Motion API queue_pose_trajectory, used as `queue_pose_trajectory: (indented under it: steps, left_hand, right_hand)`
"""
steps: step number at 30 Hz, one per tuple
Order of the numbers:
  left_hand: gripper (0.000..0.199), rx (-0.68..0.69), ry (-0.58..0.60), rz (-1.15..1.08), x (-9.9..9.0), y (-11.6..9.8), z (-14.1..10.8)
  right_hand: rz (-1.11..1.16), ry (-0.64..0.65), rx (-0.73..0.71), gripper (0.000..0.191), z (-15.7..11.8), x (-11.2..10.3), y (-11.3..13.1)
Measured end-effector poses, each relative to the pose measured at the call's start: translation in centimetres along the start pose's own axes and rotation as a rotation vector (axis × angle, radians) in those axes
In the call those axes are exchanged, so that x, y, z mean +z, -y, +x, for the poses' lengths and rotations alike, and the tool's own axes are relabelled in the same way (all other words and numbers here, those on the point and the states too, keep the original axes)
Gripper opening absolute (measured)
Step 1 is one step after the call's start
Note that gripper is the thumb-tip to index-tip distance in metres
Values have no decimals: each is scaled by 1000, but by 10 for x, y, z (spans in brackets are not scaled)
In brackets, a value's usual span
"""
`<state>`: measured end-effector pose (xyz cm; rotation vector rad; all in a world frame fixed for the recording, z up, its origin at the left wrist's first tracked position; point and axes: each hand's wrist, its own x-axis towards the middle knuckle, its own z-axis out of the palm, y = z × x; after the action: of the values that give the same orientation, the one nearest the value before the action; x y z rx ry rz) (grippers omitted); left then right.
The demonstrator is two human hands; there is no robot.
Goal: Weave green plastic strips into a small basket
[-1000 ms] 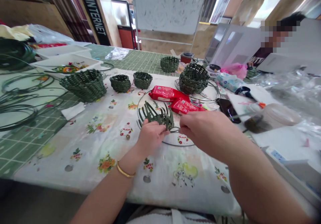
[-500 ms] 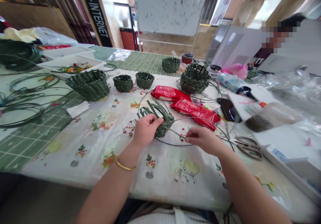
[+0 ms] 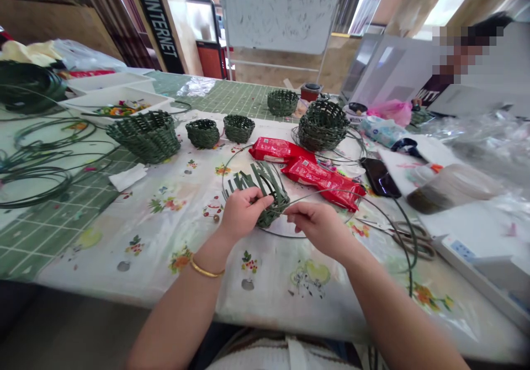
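Observation:
A small, partly woven green basket (image 3: 271, 213) lies tilted on the flowered tablecloth, its loose flat strips (image 3: 240, 181) sticking up and to the left. My left hand (image 3: 244, 212) pinches its upper edge between thumb and fingers. Close to the basket's right side, my right hand (image 3: 310, 221) has its thumb and fingers pressed together on a thin green weaving strand. More of the strand (image 3: 375, 203) loops off to the right and down past the table edge. The exact spot where the right fingertips grip is partly hidden.
Two red packets (image 3: 323, 182) lie just behind the basket. Finished baskets (image 3: 323, 126) stand farther back. At right are scissors (image 3: 412, 237), a black phone (image 3: 380, 176) and a plastic tub (image 3: 451, 188). Coiled strands (image 3: 37, 185) lie at left. A person sits at far right.
My right hand has moved left, up to the basket's side. The strand now arcs higher and farther right, across the scissors. My left hand keeps its hold on the basket.

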<state>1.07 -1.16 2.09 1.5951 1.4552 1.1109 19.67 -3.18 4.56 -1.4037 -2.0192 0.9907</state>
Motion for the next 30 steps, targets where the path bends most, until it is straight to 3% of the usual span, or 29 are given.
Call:
queue_pose_trajectory:
  steps: [3,6,9,17,23,27,30]
  left_hand:
    - [33,-57,30,-97,-1,3,2]
    - [32,-118,45,-257,-4,6,4]
    - [33,-131,37,-321,-8,5,6]
    - [33,-185,-77,-274,-10,1,9]
    - [31,-213,46,-374,-14,-2,9]
    - [31,-218,157,-416,-19,-1,10]
    - [30,-218,160,-451,-22,4,11]
  right_hand:
    - [-233,-26,-19,22,1,-2,10]
    - [-319,-47,-2,18,4,0,18]
    - [-299,-85,65,37,7,7,17]
    - [213,27,137,48,11,30,-12]
    - [554,113,213,47,11,33,-25]
    - [667,45,240,37,15,30,-24]
    - [687,-21,218,32,18,30,-23]
